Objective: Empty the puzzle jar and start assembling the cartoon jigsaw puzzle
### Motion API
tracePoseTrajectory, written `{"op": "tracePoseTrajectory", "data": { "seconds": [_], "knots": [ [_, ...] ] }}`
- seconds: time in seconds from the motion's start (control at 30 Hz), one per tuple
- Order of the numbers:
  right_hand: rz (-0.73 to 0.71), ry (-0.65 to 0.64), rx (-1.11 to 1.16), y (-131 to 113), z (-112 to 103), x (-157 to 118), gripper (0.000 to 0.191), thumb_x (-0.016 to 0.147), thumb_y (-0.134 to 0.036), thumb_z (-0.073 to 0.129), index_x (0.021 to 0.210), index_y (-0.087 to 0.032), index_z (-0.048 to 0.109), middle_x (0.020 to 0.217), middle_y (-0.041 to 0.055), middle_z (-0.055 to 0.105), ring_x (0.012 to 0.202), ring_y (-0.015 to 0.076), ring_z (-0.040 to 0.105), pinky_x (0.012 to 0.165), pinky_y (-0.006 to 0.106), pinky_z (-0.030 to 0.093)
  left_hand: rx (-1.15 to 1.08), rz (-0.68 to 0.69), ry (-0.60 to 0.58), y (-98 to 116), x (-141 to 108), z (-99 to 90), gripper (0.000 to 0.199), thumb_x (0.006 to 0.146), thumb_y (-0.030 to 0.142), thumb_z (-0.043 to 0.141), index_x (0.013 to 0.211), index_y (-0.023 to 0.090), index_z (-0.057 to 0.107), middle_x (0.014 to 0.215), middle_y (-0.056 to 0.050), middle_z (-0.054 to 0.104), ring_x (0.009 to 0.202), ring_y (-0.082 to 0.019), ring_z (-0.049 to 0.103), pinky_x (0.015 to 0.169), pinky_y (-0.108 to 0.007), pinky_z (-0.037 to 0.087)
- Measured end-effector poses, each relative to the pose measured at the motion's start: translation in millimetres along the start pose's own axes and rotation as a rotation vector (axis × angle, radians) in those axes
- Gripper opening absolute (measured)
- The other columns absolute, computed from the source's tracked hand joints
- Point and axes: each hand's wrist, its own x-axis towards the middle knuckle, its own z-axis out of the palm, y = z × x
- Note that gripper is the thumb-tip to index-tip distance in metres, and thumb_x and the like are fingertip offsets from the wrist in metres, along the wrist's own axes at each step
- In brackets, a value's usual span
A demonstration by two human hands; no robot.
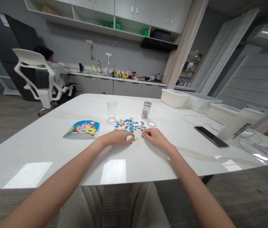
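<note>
A small cluster of yellow puzzle pieces lies on the white table, with the thumb and fingers of my left hand curled round its left side. To the right, my right hand pinches a small puzzle piece just above or at the tabletop; the fingers partly cover it. Beyond both hands spreads a loose heap of blue, pink and yellow puzzle pieces. A curved picture sheet with cartoon figures rests left of my left hand.
Behind the heap stand a clear jar and a printed can, with a round lid beside it. Rightward are a phone, cables and white storage boxes. A person sits in a white chair at the far left.
</note>
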Motion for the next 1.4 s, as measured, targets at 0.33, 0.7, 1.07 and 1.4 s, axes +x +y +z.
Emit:
{"op": "tracePoseTrajectory", "data": {
  "seconds": [0.33,0.7,1.07,1.4],
  "knots": [
    [0.082,-0.031,-0.067,1,0,-2,0.030,0.087,-0.023,0.051,0.105,-0.015,0.074,0.078,0.0060,0.072,0.064,0.0148,0.059,0.064,0.024,0.040,0.008,-0.001,0.011,-4,2,3.1,0.040,0.089,0.043,0.049,0.124,0.027,0.059,0.080,-0.003,0.069,0.073,-0.019,0.063,0.069,-0.026,0.043],
    [0.072,-0.072,-0.081,-4,-1,-4,0.021,0.085,-0.019,0.053,0.095,-0.018,0.071,0.072,0.0021,0.066,0.063,0.0127,0.056,0.061,0.022,0.036,0.025,0.037,0.037,-6,1,0.1,0.032,0.089,0.040,0.050,0.113,0.028,0.066,0.069,0.000,0.065,0.065,-0.016,0.060,0.062,-0.024,0.039],
    [0.458,0.166,-0.239,19,-7,-4,0.026,0.087,-0.020,0.047,0.101,-0.018,0.070,0.097,0.0126,0.071,0.088,0.0240,0.064,0.069,0.029,0.041,-0.082,0.072,-0.006,1,-4,-5.6,0.031,0.084,0.045,0.055,0.107,0.028,0.067,0.075,-0.001,0.064,0.074,-0.017,0.059,0.069,-0.025,0.039],
    [0.486,0.098,-0.272,20,-11,-6,0.029,0.086,-0.016,0.049,0.107,-0.013,0.069,0.115,0.0180,0.061,0.102,0.0247,0.061,0.084,0.030,0.043,-0.182,-0.018,-0.043,-13,-10,-15.9,0.048,0.074,0.054,0.063,0.110,0.023,0.064,0.089,-0.004,0.065,0.084,-0.020,0.060,0.074,-0.025,0.042]
  ]
}}
